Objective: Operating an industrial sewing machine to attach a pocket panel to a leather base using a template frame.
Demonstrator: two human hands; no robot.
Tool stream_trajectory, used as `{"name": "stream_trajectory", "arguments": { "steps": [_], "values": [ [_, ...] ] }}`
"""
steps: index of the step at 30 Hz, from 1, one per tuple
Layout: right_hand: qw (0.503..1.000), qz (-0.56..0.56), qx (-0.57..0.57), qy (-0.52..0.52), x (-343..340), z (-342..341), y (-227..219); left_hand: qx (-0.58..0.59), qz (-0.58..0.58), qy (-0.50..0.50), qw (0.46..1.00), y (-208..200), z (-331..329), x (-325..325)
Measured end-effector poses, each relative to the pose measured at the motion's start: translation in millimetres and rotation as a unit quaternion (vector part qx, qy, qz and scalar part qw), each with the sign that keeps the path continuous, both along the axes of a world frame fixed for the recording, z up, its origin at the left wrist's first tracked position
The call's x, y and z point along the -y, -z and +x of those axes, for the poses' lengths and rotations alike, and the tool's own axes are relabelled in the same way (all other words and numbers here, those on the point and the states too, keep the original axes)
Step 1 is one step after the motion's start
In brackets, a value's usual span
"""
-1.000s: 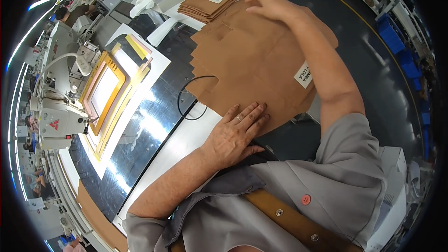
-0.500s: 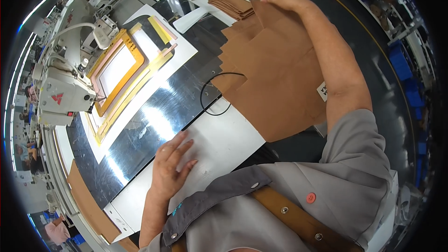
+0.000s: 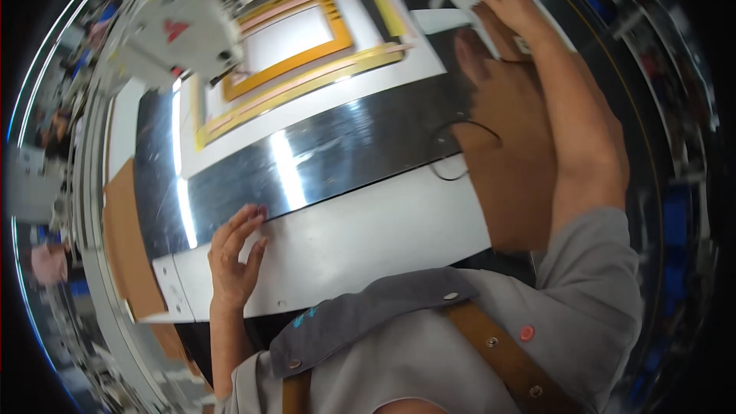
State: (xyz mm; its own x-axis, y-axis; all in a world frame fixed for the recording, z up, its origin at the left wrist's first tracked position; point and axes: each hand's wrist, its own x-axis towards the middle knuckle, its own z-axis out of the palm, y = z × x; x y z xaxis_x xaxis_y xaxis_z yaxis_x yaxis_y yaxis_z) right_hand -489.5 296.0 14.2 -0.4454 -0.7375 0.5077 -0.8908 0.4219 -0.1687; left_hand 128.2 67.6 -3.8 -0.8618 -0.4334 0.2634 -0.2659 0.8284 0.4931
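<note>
1. The left hand (image 3: 236, 253) is loosely open, with fingers a bit bent, thumb held out, and nothing in its grip; its fingertips are at the near edge of the shiny metal plate (image 3: 337, 138), and I can't tell if they touch it
2. The right hand (image 3: 510, 6) is past the far right corner of the metal plate, fingers bent; it is blurry, so I can't tell if it pinches anything
3. Just under the right hand is a brown pile (image 3: 498, 33), off the metal plate's far right corner
4. The big brown sheet (image 3: 510, 157), flat and dull, covers the metal plate's right end, under the right forearm (image 3: 586, 130)
5. A thin, bendy black loop (image 3: 451, 179) crosses the metal plate's near edge, partly on the brown sheet
6. A smooth white strip (image 3: 368, 238) runs straight along the metal plate's near edge, with wide room between the left hand and the brown sheet
7. On the metal plate's far side, an orange frame (image 3: 291, 67) with round corners sits over a flat white sheet (image 3: 406, 75); a broad, shiny stretch leaves room on the near side
</note>
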Motion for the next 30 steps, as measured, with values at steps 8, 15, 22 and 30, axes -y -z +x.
{"name": "stream_trajectory", "arguments": {
  "steps": [8,15,22,30],
  "values": [
    [0.970,0.051,0.175,-0.160,44.7,196.9,3.1,-0.122,-0.056,-0.263,0.955,11.0,82.1,103.7],
    [0.932,0.063,0.130,-0.333,101.1,318.2,-0.8,-0.080,-0.067,-0.497,0.861,31.3,212.7,208.5],
    [0.929,0.063,0.148,-0.332,116.0,333.9,10.4,0.087,-0.039,-0.478,0.873,22.9,240.3,245.1],
    [0.930,0.043,0.169,-0.324,115.6,319.9,14.7,0.067,-0.091,-0.455,0.883,19.6,233.4,261.2]
  ]
}}
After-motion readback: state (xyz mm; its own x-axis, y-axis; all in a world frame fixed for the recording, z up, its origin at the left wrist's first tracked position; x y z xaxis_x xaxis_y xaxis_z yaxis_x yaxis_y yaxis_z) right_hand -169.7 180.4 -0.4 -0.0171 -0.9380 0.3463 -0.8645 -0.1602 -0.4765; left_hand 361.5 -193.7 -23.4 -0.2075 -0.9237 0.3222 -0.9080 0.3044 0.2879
